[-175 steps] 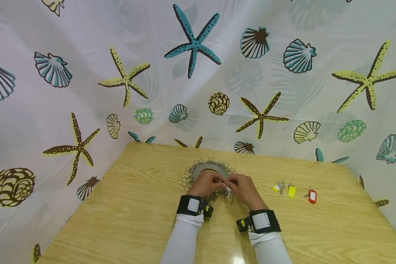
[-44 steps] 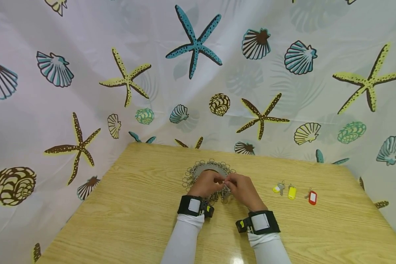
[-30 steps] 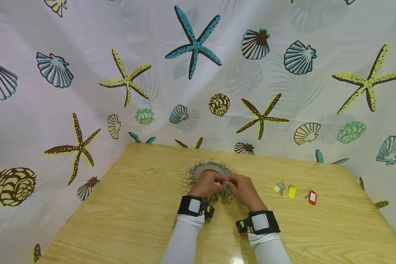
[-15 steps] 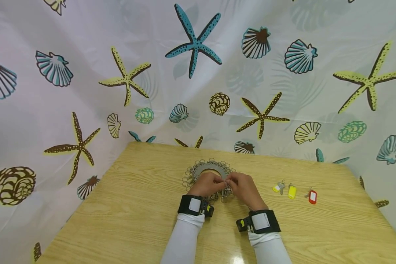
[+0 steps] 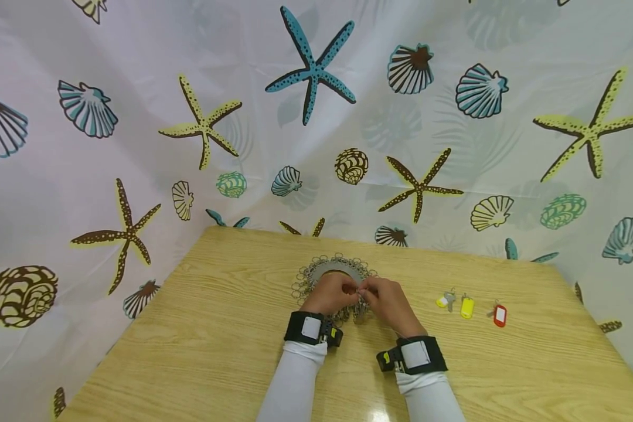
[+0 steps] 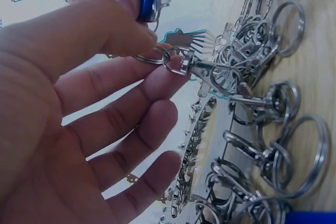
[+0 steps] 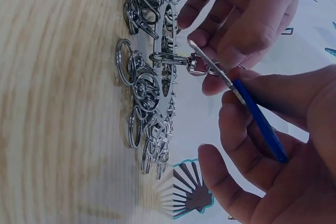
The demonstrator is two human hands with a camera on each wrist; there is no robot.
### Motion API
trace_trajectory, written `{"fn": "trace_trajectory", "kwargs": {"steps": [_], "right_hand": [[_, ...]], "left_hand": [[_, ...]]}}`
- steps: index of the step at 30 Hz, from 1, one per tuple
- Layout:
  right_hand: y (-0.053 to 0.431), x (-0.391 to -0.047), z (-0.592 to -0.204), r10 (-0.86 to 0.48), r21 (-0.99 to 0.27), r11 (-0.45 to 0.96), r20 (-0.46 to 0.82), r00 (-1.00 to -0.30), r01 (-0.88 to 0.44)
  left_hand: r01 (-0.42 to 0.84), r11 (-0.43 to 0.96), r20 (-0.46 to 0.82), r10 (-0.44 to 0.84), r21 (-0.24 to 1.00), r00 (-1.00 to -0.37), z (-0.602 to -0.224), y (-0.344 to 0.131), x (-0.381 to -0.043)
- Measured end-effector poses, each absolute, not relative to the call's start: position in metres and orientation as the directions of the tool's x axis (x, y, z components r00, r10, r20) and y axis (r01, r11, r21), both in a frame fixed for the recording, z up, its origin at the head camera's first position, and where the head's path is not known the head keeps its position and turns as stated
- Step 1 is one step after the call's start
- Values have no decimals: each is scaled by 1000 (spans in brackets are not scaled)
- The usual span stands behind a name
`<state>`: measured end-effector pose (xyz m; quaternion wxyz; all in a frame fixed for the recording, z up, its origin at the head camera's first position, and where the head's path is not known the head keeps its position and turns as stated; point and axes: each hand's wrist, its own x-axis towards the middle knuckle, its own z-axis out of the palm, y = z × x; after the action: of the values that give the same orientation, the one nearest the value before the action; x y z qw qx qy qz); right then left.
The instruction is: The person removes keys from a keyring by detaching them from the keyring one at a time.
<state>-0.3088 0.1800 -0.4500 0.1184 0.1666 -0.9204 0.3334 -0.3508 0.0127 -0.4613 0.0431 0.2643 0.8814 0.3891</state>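
Note:
A flat metal hoop [image 5: 316, 268] hung with several swivel clasps and split rings lies on the table, under both hands. With thumb and forefinger my left hand [image 5: 328, 293] pinches a split ring [image 6: 152, 54] on one swivel clasp [image 6: 202, 70]; its other fingers spread below. That clasp is hooked to the hoop. Close against it, my right hand [image 5: 389, 300] pinches a key [image 7: 212, 65] with a blue tag [image 7: 261, 123], its blade pointing towards the clasp. Fingertips hide whether the key's ring and the split ring are linked.
Right of the hands lie a key with a yellow-and-white tag [image 5: 442, 302], a yellow tag [image 5: 466, 308] and a red-framed tag [image 5: 500, 315]. A blue piece [image 6: 310, 217] shows at the left wrist view's lower edge. A patterned curtain [image 5: 316, 146] borders the wooden table [image 5: 216, 328].
Both hands stay at the hoop's near right side, with only small finger shifts. A pale piece under the right fingers in the oldest frame no longer shows. The tags at right lie unmoved.

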Motion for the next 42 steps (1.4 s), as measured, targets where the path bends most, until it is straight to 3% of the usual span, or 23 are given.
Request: {"fn": "trace_trajectory", "kwargs": {"steps": [18,32,42], "right_hand": [[182,-308,-448,-218,-576,720,341,-914,-387],[197,-305,-444,-137,-701,653,263,-955,-286],[216,-302,-432,-47,-644,660,478,-877,-386]], "left_hand": [[441,520,150,508,732,-848,-460,12,-350],[472,507,225,473,721,-852,-456,6,-348],[471,488,252,448,735,-858,-452,4,-346]]}}
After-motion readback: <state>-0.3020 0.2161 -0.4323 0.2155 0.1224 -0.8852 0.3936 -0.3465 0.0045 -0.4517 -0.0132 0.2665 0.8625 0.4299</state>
